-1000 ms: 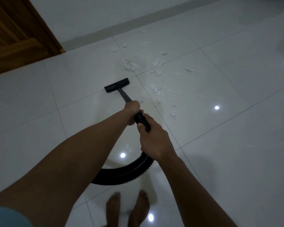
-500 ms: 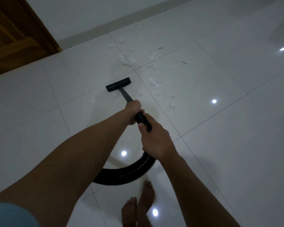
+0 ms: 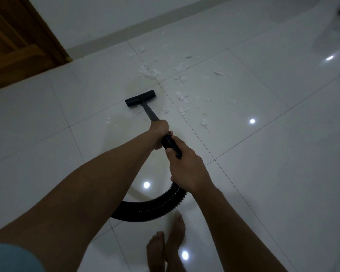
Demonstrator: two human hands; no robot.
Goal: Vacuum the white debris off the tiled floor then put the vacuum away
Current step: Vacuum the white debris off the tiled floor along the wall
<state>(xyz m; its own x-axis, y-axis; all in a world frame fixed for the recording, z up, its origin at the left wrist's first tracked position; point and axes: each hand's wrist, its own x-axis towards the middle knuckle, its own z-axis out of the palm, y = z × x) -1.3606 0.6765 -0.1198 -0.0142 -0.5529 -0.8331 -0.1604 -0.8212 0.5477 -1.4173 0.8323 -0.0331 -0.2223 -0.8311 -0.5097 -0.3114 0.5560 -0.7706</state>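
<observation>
My left hand (image 3: 159,132) grips the wand (image 3: 150,112) where it meets the ribbed hose (image 3: 151,210). My right hand (image 3: 186,169) is wrapped round the hose just behind it, so both are clamped on the vacuum. The black nozzle (image 3: 140,100) sits on the tiled floor (image 3: 263,154). Most of the white debris (image 3: 148,70) lies beyond it and to its right. I judge the job barely begun: nearly all the sweeping is left, then the putting away.
</observation>
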